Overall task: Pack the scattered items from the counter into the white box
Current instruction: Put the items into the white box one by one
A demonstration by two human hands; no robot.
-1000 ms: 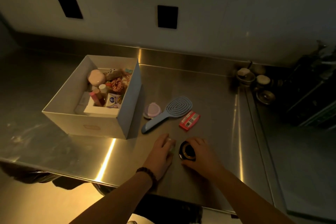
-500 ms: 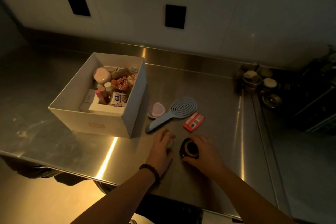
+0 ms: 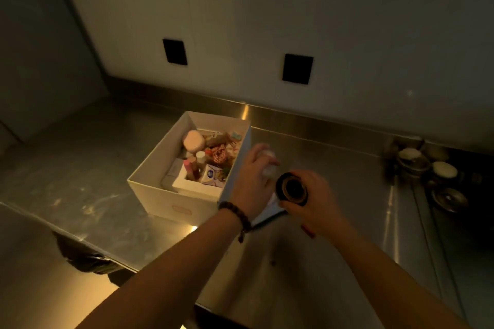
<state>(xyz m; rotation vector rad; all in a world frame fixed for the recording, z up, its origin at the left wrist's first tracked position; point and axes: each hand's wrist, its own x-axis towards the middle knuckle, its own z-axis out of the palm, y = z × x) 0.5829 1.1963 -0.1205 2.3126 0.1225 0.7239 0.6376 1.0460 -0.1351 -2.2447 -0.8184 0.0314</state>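
Observation:
The white box [image 3: 171, 195] stands open on the steel counter [image 3: 107, 168], filled with several small items such as a pink round case [image 3: 193, 139] and a small white carton [image 3: 211, 174]. My left hand [image 3: 250, 181] is raised beside the box's right wall and grips a small pale bottle [image 3: 267, 163]. My right hand [image 3: 310, 203] is lifted just right of it and holds a black round jar [image 3: 291, 188] with its top facing me. The brush, the pink compact and the red packet are hidden behind my hands, except a sliver of the brush handle [image 3: 267, 215].
Small metal bowls and cups [image 3: 427, 171] sit at the far right by a sunken section of the counter. Two black wall plates [image 3: 297, 69] are set in the wall behind. The counter's front edge [image 3: 80, 240] runs along the lower left.
Both hands have lifted off the counter with their items and moved up toward the box's right side. The camera has tilted, so the box sits lower in view.

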